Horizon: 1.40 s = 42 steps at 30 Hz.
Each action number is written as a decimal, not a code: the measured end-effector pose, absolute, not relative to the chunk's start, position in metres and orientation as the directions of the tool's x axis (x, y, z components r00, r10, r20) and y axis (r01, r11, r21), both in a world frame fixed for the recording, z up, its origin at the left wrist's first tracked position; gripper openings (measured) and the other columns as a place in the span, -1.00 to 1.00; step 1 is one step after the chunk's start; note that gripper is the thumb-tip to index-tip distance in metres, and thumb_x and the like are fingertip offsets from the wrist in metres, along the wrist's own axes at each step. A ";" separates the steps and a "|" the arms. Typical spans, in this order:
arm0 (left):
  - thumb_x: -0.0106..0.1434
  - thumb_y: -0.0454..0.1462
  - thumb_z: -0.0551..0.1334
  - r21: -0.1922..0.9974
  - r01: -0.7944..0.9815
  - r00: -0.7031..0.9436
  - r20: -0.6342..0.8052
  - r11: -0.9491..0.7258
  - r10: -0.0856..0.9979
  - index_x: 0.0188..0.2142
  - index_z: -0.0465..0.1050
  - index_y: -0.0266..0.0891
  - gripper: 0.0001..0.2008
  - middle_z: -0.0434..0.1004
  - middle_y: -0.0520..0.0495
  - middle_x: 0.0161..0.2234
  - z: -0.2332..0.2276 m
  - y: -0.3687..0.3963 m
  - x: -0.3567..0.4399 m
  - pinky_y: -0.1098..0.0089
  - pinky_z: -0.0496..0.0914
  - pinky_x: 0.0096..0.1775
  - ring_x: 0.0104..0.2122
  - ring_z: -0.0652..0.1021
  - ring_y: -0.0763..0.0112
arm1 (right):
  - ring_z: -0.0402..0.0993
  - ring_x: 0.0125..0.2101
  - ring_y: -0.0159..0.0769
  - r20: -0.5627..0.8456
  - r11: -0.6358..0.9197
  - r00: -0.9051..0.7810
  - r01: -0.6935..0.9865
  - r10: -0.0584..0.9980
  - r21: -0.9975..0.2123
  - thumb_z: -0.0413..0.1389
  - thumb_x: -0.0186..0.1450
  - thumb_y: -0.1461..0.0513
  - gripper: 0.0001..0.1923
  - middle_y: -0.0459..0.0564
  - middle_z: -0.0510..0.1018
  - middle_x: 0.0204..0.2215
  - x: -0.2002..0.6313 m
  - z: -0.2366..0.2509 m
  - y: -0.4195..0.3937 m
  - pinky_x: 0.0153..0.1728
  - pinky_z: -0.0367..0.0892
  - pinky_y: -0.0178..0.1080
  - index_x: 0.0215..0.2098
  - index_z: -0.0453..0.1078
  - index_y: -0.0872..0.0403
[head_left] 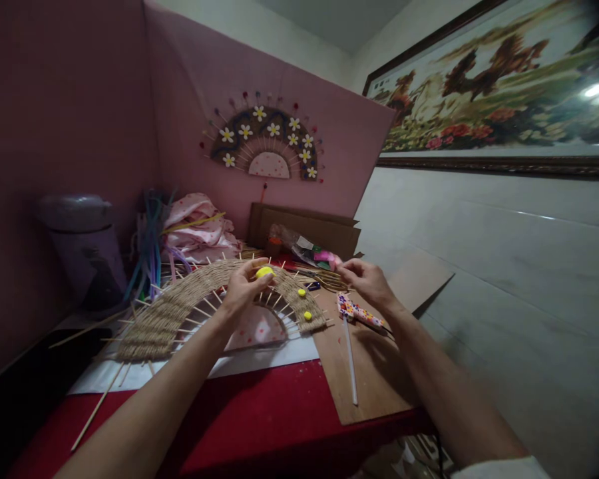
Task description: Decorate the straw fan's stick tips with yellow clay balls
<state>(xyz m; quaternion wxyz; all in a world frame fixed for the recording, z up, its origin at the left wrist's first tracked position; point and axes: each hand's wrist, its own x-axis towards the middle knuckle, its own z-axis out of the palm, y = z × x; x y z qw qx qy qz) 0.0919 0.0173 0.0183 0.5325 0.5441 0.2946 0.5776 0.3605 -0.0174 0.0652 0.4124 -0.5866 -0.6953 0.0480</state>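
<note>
My left hand (244,287) is closed around a bright yellow lump (265,272) that looks like soft clay, held above the woven fan (152,316). This fan is a half-circle of twisted cord on thin sticks, with a pink dotted centre piece (257,327). Two small yellow dabs (304,305) sit on its right end. Over on the right, my right hand (368,283) is raised with fingers pinched together, close to a pink item (325,257) in the pile behind. Whether anything is between those fingertips is too small to tell.
A flower-patterned glue gun (362,311) lies on a brown board (329,372), its clear glue stick (351,372) pointing toward me. Scissors (329,283) lie behind it. Pipe cleaners (152,239), pink cloth (199,226) and a thermos (87,256) stand left. A finished flowered fan (274,133) hangs behind.
</note>
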 end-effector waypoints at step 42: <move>-0.05 -0.27 0.40 0.891 -0.454 0.344 0.163 0.012 0.925 -0.37 0.42 -0.27 -0.75 0.48 0.04 -0.52 0.019 0.005 0.102 0.50 0.24 -0.53 -0.58 0.43 0.55 | 0.30 -0.61 -0.48 0.517 0.528 -0.169 0.027 0.839 -0.849 0.21 0.16 0.15 -0.84 -0.16 0.40 -0.55 0.266 0.012 -0.004 -0.58 0.26 -0.37 -0.40 0.40 0.07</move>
